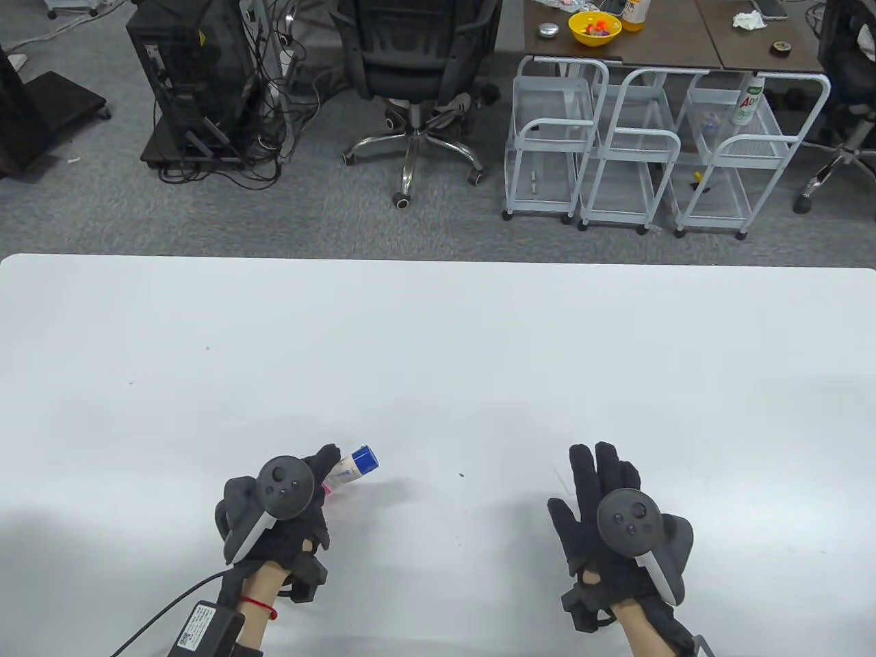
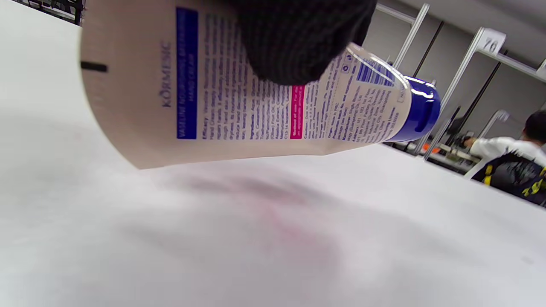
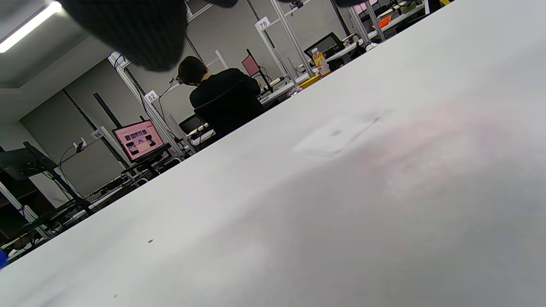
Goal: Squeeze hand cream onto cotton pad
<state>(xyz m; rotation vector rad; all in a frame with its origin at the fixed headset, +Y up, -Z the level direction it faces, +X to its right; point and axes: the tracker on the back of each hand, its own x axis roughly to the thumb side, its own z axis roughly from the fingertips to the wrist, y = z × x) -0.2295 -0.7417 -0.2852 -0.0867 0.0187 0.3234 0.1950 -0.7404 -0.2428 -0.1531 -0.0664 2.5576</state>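
My left hand (image 1: 277, 510) grips the tube (image 1: 350, 469) near the table's (image 1: 438, 328) near-left, fingers wrapped round its body, its blue cap (image 1: 365, 458) pointing far and to the right. In the left wrist view the tube (image 2: 239, 89) hangs clear of the surface with the cap (image 2: 420, 110) on. I judge it light and soft-walled, glossy enough to slip, so I would hold it mid-body and press nearer the crimped tail. The cap looks rigid; it must come off or flip up first, which probably takes my other hand.

My right hand (image 1: 612, 517) rests low over the near-right table, palm down, fingers spread and holding nothing. The pad (image 3: 335, 135) shows only in the right wrist view, a thin pale square lying flat on the table beyond that hand. I judge it flimsy and easily shifted, so it may need pinning by an edge.
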